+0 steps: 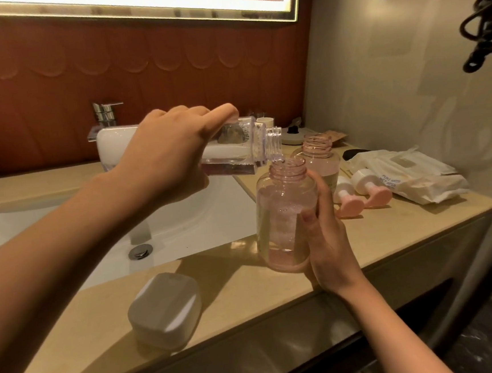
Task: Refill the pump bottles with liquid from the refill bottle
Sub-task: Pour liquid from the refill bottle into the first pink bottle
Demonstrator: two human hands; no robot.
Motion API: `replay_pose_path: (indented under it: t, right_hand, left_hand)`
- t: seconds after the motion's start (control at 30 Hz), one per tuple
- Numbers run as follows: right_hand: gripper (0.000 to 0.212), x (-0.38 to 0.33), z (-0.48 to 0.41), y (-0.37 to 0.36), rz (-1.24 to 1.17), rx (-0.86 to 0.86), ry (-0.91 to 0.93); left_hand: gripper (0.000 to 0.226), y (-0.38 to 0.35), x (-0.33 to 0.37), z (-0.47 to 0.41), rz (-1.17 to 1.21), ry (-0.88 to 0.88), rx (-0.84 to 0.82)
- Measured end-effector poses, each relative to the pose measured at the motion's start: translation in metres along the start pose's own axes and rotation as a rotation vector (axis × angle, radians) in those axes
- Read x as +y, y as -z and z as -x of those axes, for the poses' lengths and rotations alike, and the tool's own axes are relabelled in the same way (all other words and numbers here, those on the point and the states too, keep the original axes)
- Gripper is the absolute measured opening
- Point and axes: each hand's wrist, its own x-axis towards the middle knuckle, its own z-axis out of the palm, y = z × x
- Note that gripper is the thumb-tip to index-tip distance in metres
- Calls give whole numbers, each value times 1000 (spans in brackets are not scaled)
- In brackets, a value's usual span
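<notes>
Liquid runs from the clear refill bottle [237, 150], which the left hand [165, 160] grips around its body and tips nearly flat, its open neck touching the mouth of a pink pump bottle [284, 215]. The right hand [328, 238] wraps that uncapped bottle from the right side, holding it above the tabletop [237, 300] near the front edge, just right of the sink [182, 221]. A second open pump bottle [319, 157] stands behind it, with two pump heads [361, 192] lying toward the right edge beside a wet wipes pack [410, 175]. A white soap case [166, 309] rests at the front edge.
</notes>
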Motion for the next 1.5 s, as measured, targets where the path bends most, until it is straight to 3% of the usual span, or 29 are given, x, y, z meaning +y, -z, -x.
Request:
replay_pose_path:
  t: [0.63, 0.97, 1.13, 1.37, 1.43, 1.5]
  right_hand:
    - [69, 0, 1, 1, -6, 3, 1]
    - [67, -2, 1, 1, 21, 27, 3]
    - [61, -1, 5, 2, 49, 146, 18]
    - [19, -8, -4, 25, 131, 601, -7]
    - [33, -12, -21, 36, 190, 539, -71]
    - [61, -14, -39, 43, 279, 392, -147]
  left_hand:
    - [83, -10, 10, 14, 209, 195, -44]
    - [83, -29, 17, 29, 563, 288, 3]
    - [80, -29, 18, 41, 709, 356, 50]
    - [79, -12, 1, 64, 755, 422, 53]
    - [78, -6, -3, 69, 756, 440, 67]
    - [81, 0, -7, 73, 765, 464, 86]
